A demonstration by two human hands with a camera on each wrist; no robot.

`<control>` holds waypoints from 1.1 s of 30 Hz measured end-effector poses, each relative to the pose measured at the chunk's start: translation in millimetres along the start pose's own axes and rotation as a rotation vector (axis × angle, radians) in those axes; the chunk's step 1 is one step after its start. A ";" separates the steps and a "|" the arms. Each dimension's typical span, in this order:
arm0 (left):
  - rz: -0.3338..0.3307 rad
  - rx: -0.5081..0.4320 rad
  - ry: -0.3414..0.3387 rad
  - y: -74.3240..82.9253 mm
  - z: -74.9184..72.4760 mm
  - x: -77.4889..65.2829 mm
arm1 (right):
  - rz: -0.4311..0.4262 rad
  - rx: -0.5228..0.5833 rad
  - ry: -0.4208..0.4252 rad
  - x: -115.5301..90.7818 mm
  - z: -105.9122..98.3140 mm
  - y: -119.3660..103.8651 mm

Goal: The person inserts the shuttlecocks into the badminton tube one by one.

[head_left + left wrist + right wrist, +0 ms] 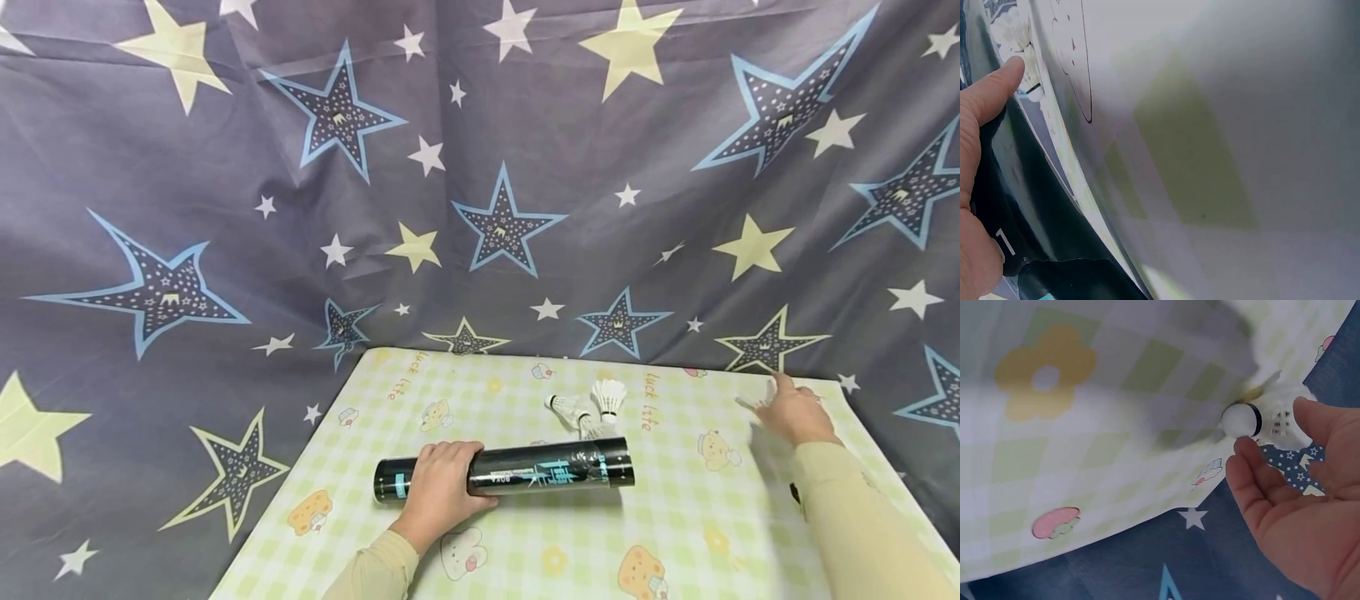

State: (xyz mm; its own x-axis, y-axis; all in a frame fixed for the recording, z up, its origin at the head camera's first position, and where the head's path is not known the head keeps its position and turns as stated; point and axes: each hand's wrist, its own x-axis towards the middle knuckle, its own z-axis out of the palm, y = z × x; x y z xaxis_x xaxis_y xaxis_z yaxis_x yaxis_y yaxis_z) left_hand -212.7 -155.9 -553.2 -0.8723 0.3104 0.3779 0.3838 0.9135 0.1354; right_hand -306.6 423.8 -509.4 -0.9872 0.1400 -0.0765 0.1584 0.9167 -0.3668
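A black shuttlecock tube (525, 469) with blue lettering lies across the middle of my view, and my left hand (442, 487) grips it left of its centre. The left wrist view shows my thumb stretched along the dark tube (1041, 206). Toward the table's far right, my right hand (797, 412) is at a white shuttlecock. In the right wrist view, that shuttlecock (1279, 419) has its round cork facing the camera; my thumb overlaps its skirt and my fingertips meet the cork's lower edge. Just behind the tube, several white shuttlecocks (609, 398) lie close together, one partly hidden by it.
A green-and-white checked tablecloth (480, 408) with cartoon prints covers the table. Behind and beside it hangs a dark grey curtain (420, 192) patterned with stars. The table's right edge (1110, 540) runs close by my right hand.
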 end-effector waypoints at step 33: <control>-0.003 -0.034 0.024 -2.1 0.9 -3.1 | -0.198 0.390 0.026 -67.3 -4.5 -77.9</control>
State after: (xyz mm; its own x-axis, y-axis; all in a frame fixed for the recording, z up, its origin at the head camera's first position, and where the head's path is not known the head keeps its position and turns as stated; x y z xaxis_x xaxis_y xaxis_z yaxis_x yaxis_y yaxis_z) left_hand -211.1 -158.5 -555.4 -0.8662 0.3011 0.3989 0.3917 0.9047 0.1678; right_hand -252.6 344.7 -471.5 -0.9986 -0.0107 0.0522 -0.0440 0.7175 -0.6951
